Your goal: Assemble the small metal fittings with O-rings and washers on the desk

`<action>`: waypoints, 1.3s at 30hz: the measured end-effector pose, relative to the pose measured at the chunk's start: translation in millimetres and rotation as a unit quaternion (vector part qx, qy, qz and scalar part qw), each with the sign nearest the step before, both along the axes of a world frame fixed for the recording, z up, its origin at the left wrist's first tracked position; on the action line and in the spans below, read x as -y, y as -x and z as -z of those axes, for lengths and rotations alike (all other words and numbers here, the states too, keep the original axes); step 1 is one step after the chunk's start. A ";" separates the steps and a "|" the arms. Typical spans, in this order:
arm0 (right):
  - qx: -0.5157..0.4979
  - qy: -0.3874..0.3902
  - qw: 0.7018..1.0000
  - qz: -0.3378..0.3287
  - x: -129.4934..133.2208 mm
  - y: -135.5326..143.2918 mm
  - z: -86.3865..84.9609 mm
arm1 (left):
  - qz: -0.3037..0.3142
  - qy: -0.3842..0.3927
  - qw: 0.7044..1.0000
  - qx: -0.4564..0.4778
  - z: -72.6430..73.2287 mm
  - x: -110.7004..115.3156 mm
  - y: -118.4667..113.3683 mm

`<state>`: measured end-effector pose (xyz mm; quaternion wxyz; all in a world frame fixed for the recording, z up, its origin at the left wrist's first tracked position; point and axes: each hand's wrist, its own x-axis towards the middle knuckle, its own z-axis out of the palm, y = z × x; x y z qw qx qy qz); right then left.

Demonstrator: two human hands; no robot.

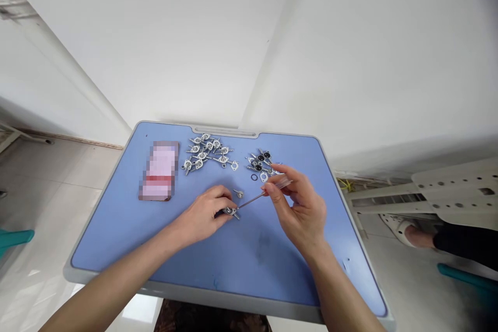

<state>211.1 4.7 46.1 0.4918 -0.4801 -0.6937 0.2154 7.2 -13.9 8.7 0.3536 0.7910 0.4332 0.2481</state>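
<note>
My left hand (210, 212) is closed around a small metal valve (230, 211) with an oval flange, steadying it low over the table. In my right hand (298, 207) is a screwdriver (252, 200) with a clear handle, pinched between thumb and fingers. Its thin shaft slants down to the left, and the tip meets the edge of the valve's flange or lies just beside it; I cannot tell which. Just behind the valve lies a loose metal part (238, 194) with a short stem. Fingers hide part of the held valve.
Several similar metal valves (209, 146) are heaped at the back middle. Right of them are more parts with black round pieces (260, 157), a black ring (254, 177) and a flat plate (264, 177). A phone (158, 171) lies left on the blue table (187, 264). A person's foot (418, 237) shows at right.
</note>
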 end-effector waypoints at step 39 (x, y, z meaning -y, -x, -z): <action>-0.083 0.123 0.986 0.075 3.8 -16.3 -1.9 | 0.052 -0.145 0.988 -0.031 4.8 10.9 -7.3</action>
